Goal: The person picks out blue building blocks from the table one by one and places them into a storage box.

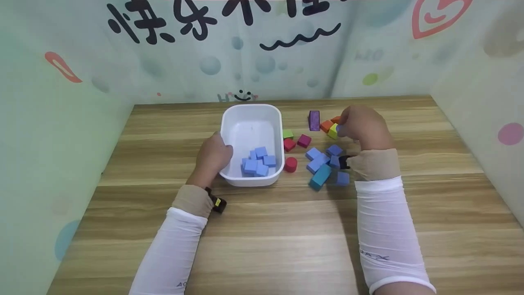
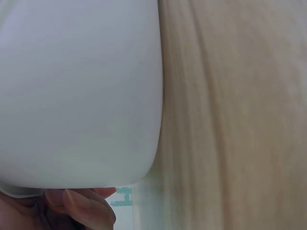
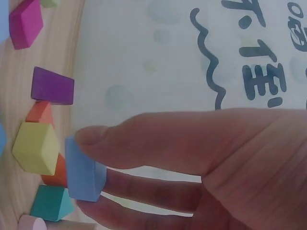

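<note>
A white plastic tub (image 1: 250, 119) stands on the table with several light blue blocks (image 1: 256, 164) in its near end. My left hand (image 1: 213, 155) grips the tub's left rim, thumb over the edge; the left wrist view shows the tub's outer wall (image 2: 81, 96) and curled fingers below it. Between thumb and fingers of my right hand (image 3: 230, 158) a blue block (image 3: 84, 170) is pinched, above the colored blocks right of the tub. Close by lie a yellow block (image 3: 36, 148), orange blocks and a purple block (image 3: 53, 86).
Right of the tub lie a red cylinder (image 1: 291, 164), a red block (image 1: 289, 144), a magenta block (image 1: 304, 141), a green block (image 1: 288, 134), a teal block (image 1: 320, 177) and several loose blue blocks (image 1: 343, 178). A printed curtain (image 1: 184, 73) hangs behind the wooden table (image 1: 262, 246).
</note>
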`<state>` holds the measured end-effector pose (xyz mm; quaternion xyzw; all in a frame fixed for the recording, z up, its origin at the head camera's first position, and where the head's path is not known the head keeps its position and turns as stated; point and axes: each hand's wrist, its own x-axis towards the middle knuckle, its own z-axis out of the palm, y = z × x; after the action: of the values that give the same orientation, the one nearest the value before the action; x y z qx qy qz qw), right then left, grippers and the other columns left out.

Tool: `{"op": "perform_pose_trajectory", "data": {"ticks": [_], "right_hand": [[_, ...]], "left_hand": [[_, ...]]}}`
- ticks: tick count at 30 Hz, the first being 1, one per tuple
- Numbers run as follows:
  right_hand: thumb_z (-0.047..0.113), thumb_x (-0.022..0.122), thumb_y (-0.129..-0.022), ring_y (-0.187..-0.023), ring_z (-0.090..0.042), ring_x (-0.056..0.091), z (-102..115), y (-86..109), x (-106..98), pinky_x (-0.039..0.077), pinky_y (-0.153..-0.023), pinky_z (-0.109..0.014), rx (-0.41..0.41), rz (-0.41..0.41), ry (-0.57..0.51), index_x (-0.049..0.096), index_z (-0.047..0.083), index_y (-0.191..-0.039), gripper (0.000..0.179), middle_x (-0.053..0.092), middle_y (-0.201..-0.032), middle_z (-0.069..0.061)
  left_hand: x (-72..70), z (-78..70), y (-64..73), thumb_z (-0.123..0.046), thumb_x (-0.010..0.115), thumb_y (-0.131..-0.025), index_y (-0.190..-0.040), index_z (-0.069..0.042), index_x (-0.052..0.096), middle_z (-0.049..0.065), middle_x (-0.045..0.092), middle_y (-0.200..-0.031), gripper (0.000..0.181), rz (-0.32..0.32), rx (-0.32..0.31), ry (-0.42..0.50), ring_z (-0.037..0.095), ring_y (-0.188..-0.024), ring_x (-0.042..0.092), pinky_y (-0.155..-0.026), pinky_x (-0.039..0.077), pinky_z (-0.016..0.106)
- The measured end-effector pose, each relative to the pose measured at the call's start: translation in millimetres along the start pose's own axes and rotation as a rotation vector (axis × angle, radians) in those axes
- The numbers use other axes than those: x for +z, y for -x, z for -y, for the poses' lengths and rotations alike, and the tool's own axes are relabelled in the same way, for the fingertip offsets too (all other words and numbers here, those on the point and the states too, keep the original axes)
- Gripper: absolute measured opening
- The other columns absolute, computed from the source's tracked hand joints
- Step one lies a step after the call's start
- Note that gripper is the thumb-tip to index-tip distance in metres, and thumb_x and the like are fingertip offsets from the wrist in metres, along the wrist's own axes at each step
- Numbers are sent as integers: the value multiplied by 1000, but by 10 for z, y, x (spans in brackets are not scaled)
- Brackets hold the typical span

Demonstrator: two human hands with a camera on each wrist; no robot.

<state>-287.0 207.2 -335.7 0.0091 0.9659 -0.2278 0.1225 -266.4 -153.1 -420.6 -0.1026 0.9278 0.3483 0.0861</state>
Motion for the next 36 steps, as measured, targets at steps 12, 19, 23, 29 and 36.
{"op": "perform_pose_trajectory", "data": {"ticks": [12, 19, 23, 29, 36], "right_hand": [[7, 73, -91, -110, -43, 64, 253, 103, 57, 56, -94, -61, -137, -79, 109, 74, -3, -122, 33, 71, -126, -25], [2, 71, -88, -98, -37, 63, 438, 124, 170, 58, -83, -56, -223, -100, 163, 79, 2, -113, 26, 74, -117, -20], [4, 69, -89, -99, -37, 65, 532, 141, 247, 60, -84, -56, -273, -108, 187, 79, 2, -111, 24, 74, -118, -19], [7, 72, -94, -105, -39, 68, 675, 195, 338, 62, -91, -56, -294, -82, 197, 78, 1, -121, 28, 73, -124, -20], [9, 81, -91, -101, -34, 66, 809, 243, 404, 64, -88, -51, -289, -36, 156, 79, 6, -122, 31, 73, -122, -15]], "left_hand": [[3, -16, 0, -18, 46, -107, -163, 0, 34, 25, 56, -148, 60, 7, -15, 12, 35, -119, 68, -85, 66, 42], [-2, -5, -5, -17, 45, -106, -158, 5, 38, 26, 58, -143, 57, -2, 13, 9, 33, -117, 68, -86, 66, 42], [-3, -3, -2, -16, 45, -106, -158, 6, 39, 27, 59, -142, 57, -4, 22, 10, 34, -116, 68, -87, 66, 42], [1, -6, -4, -16, 45, -106, -160, 4, 37, 26, 58, -144, 58, 1, 13, 18, 34, -117, 68, -88, 65, 42], [3, -7, -13, -16, 45, -107, -161, 3, 35, 27, 55, -150, 59, 7, 8, 26, 36, -125, 65, -96, 63, 45]]}}
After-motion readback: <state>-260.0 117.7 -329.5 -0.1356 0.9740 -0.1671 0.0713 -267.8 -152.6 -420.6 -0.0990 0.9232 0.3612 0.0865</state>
